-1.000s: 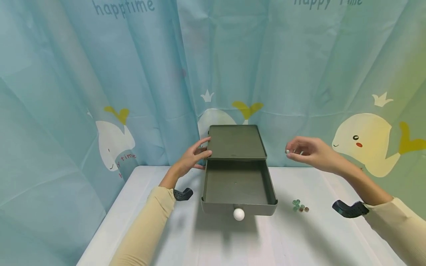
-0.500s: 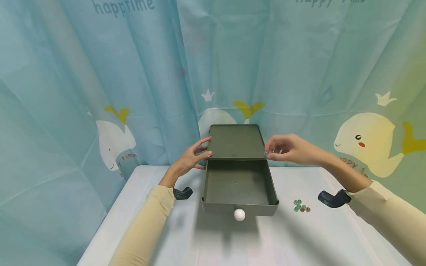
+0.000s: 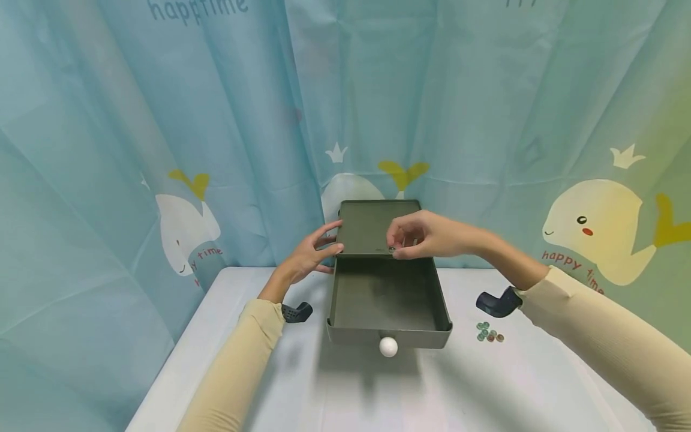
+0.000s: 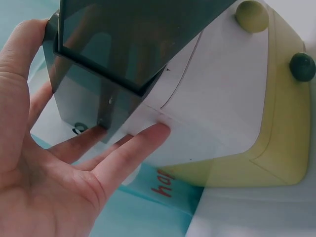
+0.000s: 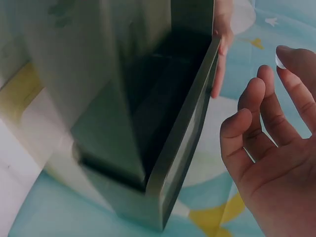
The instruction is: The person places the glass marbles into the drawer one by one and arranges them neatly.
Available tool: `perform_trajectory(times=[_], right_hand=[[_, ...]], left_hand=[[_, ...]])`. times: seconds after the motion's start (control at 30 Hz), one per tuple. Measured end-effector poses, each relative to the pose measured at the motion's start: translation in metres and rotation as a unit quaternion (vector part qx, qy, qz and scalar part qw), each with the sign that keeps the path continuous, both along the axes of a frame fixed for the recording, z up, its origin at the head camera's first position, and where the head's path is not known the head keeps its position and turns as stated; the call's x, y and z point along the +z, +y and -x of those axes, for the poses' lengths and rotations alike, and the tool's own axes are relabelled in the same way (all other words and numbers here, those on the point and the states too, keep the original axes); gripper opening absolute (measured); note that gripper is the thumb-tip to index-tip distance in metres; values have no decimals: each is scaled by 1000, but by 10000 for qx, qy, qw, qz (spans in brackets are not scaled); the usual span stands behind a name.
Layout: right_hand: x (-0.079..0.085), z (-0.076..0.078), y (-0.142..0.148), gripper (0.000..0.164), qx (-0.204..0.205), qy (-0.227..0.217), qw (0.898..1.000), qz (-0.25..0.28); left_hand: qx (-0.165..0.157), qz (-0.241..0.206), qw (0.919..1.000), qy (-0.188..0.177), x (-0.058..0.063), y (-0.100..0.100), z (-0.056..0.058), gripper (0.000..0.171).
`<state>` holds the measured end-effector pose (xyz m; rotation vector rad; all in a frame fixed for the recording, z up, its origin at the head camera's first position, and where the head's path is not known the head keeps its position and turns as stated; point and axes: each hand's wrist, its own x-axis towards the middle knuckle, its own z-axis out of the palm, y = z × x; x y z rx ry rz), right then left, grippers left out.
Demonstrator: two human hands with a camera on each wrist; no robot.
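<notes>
My left hand (image 3: 310, 257) touches the left side of an olive-green drawer unit (image 3: 372, 225), fingers spread and fairly straight, thumb at its top front corner. The top drawer (image 3: 385, 339), with a white round knob (image 3: 388, 347), is pulled out. Above its back part, by the front edge of the unit's top, my right hand (image 3: 432, 235) pinches a small glass marble (image 5: 279, 61) between thumb and forefinger. That marble is mostly hidden by the fingertips. Several green and brown glass marbles (image 3: 485, 332) lie on the table to the right of the drawer.
In the left wrist view, lower drawers show under the open one: a white front with a yellow-green knob (image 4: 252, 16) and a yellow part with a dark green knob (image 4: 302, 67). A blue whale-print curtain (image 3: 259, 150) hangs behind the white table (image 3: 227, 300).
My right hand has moved left with the pinched marble, from beside the drawer unit to over the back of the open drawer. My left hand has stayed on the unit's side.
</notes>
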<state>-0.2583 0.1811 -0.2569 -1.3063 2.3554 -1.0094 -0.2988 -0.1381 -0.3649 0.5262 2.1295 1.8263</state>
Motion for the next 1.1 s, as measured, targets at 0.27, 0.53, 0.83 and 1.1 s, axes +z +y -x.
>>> perform_trajectory(times=[0.27, 0.53, 0.83, 1.1], right_hand=[[-6, 6, -35, 8, 551, -198, 9983, -37], [-17, 8, -61, 9, 876, -398, 9954, -39], [-27, 9, -70, 7, 1013, -631, 9928, -37], [-31, 10, -73, 8, 1033, -628, 9926, -70]], left_hand=[[71, 27, 10000, 7, -3, 2, 0, 65], [89, 42, 9999, 30, -4, 2, -1, 64], [56, 58, 9999, 71, -3, 2, -1, 64], [109, 65, 9999, 87, -4, 0, 0, 64]])
